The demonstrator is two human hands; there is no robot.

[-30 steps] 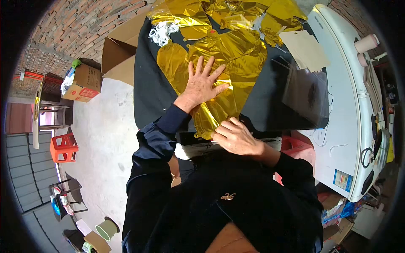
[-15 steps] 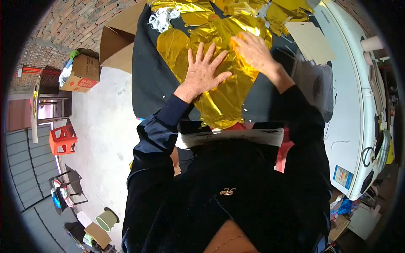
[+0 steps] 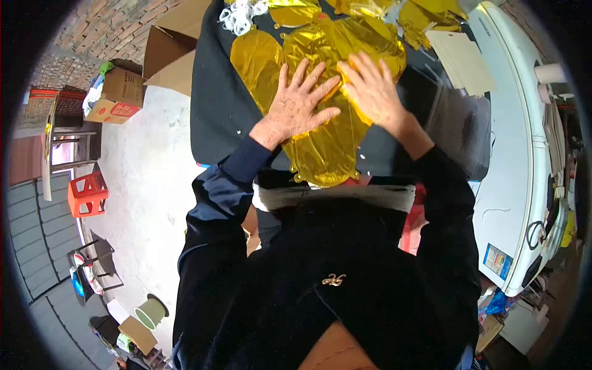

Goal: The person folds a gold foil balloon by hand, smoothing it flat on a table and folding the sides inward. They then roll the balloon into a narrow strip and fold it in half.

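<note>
A shiny gold foil balloon [image 3: 327, 154], uninflated, lies flat on the dark cloth-covered table in front of me, its small tabbed end towards my body. My left hand [image 3: 295, 110] rests palm down on its left half, fingers spread and thumb pointing right. On the right half lies my right hand [image 3: 375, 92], also palm down with fingers stretched out and pointing away from me. Neither hand grips anything. Creases run through the foil around both hands. A rounded lobe of gold foil [image 3: 256, 58] extends to the upper left.
White string [image 3: 237, 17] is bunched at the table's far left. More gold foil pieces [image 3: 425, 18] lie at the far right, near pale cardboard sheets [image 3: 461, 60] and clear plastic [image 3: 459, 126]. An open cardboard box [image 3: 169, 58] stands left; a white appliance [image 3: 509, 160] is at right.
My right hand has slid a little towards me over the foil, its fingers now more spread. The left hand stays nearly where it was. The view has shifted slightly.
</note>
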